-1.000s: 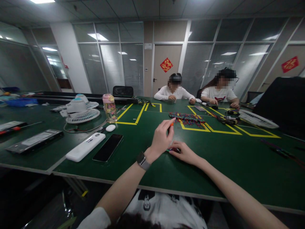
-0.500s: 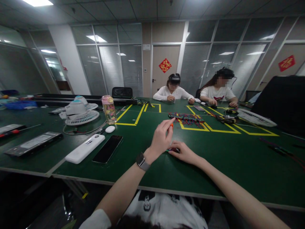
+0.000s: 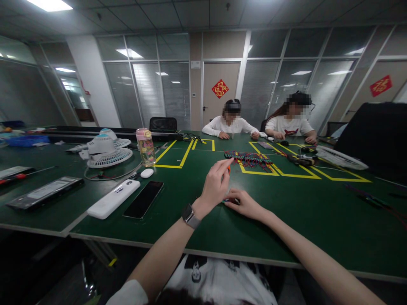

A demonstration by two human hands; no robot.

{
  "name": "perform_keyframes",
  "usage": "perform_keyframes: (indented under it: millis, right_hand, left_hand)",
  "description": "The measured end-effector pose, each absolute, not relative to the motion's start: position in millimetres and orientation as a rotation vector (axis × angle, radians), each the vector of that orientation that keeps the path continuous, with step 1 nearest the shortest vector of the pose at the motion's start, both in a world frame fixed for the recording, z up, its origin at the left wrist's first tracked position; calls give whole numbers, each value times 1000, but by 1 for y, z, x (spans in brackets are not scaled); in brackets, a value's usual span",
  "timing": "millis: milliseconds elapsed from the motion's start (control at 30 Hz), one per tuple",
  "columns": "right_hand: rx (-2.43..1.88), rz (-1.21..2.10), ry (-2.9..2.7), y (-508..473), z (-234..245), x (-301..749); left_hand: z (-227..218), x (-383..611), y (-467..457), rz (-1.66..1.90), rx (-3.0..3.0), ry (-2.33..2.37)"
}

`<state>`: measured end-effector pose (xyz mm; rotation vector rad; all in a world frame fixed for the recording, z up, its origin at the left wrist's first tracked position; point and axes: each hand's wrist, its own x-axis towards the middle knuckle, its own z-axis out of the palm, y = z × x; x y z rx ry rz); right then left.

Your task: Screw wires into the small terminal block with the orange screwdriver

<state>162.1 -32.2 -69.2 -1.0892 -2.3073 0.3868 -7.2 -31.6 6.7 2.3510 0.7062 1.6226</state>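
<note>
My left hand [image 3: 216, 183], with a grey-banded watch [image 3: 190, 215] at its wrist, is closed above the table just in front of me. Between its fingers shows the orange end of a slim tool [image 3: 229, 168]; the hand hides most of it. Below and to the right, my right hand [image 3: 244, 202] rests on the table with its fingers pinched on a small green part [image 3: 225, 201]. Fingers cover nearly all of that part. Beyond both hands lies a row of small circuit boards with red and blue wires [image 3: 249, 159].
To the left are a black phone [image 3: 144, 199], a white power bank [image 3: 113, 198], a white earbud case [image 3: 146, 173], a pink-lidded bottle [image 3: 146, 148] and white fans [image 3: 108, 154]. Yellow tape [image 3: 302, 171] marks the green table [image 3: 302, 224]. Two people sit across from me.
My hands keep almost the same place and grip. Across the table, one person's hand has dropped from in front of the chest to the tabletop. The view has shifted very slightly.
</note>
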Motion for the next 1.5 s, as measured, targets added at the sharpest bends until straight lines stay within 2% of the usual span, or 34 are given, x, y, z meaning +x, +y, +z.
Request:
perform_keyframes:
  millis: [267, 500, 767, 967, 1267, 1500]
  right_hand:
    - [-1094, 409, -2295, -32, -69, 162]
    - [-1085, 416, -2302, -32, -69, 162]
    - [-1099, 403, -2294, -32, -70, 162]
    - [-1083, 419, -2291, -32, -70, 163]
    - [-1095, 420, -2296, -33, -68, 162]
    - [-1089, 396, -2302, -33, -69, 162]
  left_hand:
    - [5, -7, -31, 1745, 2305, 897]
    - [5, -7, -30, 1632, 2297, 728]
    - [4, -7, -31, 1708, 2294, 890]
    - [4, -6, -29, 1638, 2279, 740]
    - [5, -6, -31, 1684, 2267, 865]
    - [6, -6, -29, 1657, 2261, 768]
